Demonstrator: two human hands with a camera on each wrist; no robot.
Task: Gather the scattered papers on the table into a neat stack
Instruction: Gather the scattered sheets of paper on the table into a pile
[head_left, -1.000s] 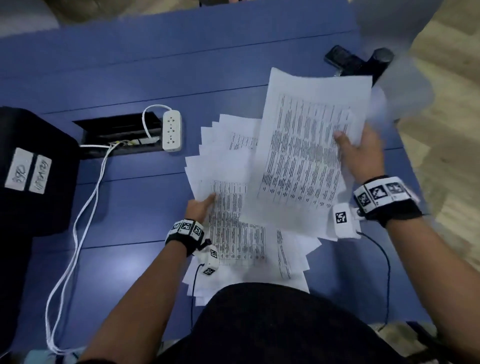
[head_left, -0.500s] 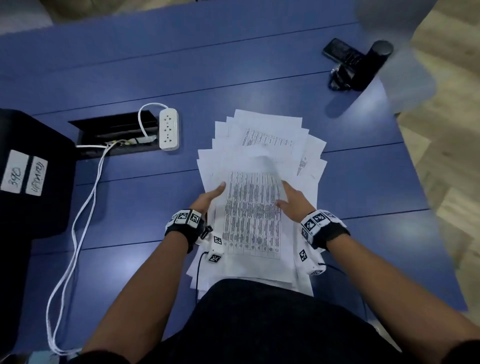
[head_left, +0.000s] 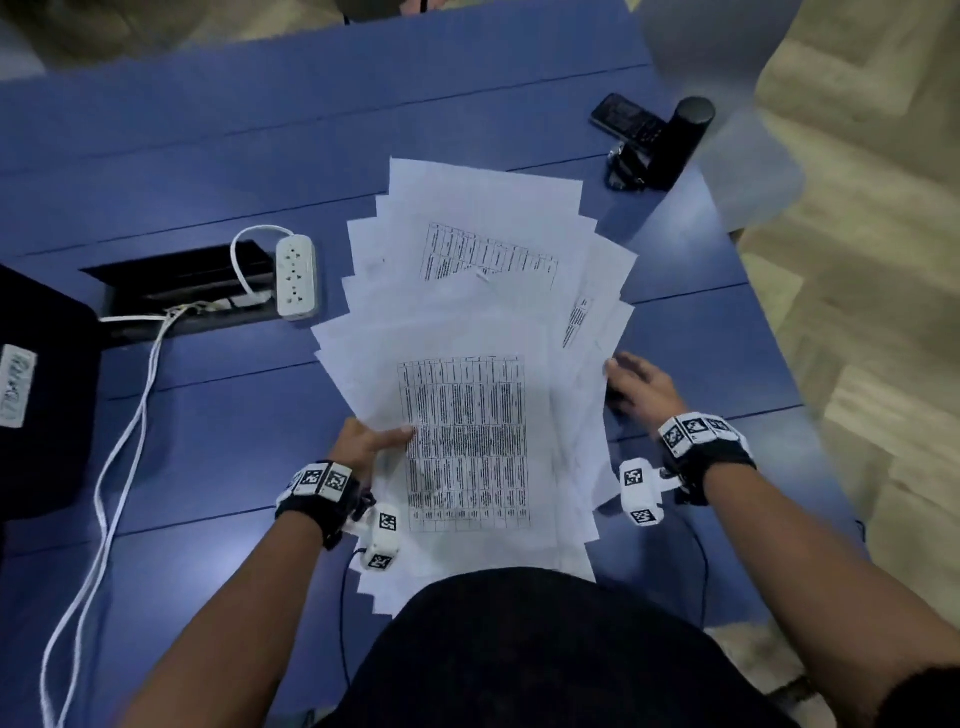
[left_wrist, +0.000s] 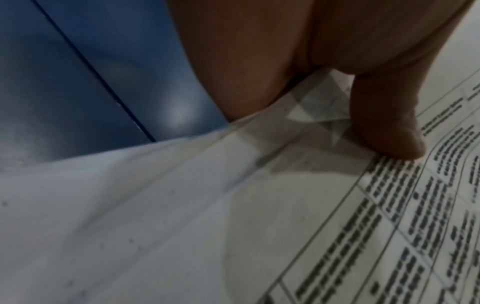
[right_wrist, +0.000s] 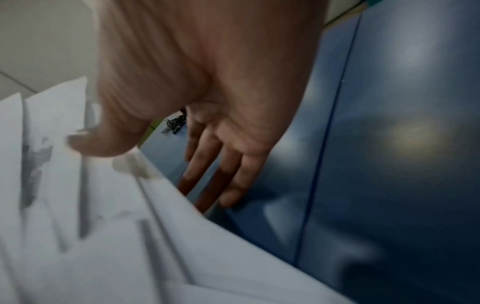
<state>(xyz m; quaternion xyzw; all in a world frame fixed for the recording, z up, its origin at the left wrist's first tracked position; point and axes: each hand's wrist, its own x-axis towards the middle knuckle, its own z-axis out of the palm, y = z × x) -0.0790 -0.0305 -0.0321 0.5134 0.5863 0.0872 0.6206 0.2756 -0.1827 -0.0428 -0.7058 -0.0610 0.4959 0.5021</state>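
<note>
A blue table with dark seams fills the scene. Pale wooden floor lies to the right. Overhead light glares off the tabletop.

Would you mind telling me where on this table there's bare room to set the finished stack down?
Bare blue table lies left of the papers, between the white cable and the left hand. The far strip beyond the power strip is also free. It is crowded at the far right by the phone and black cylinder, and beside the right hand.
</note>
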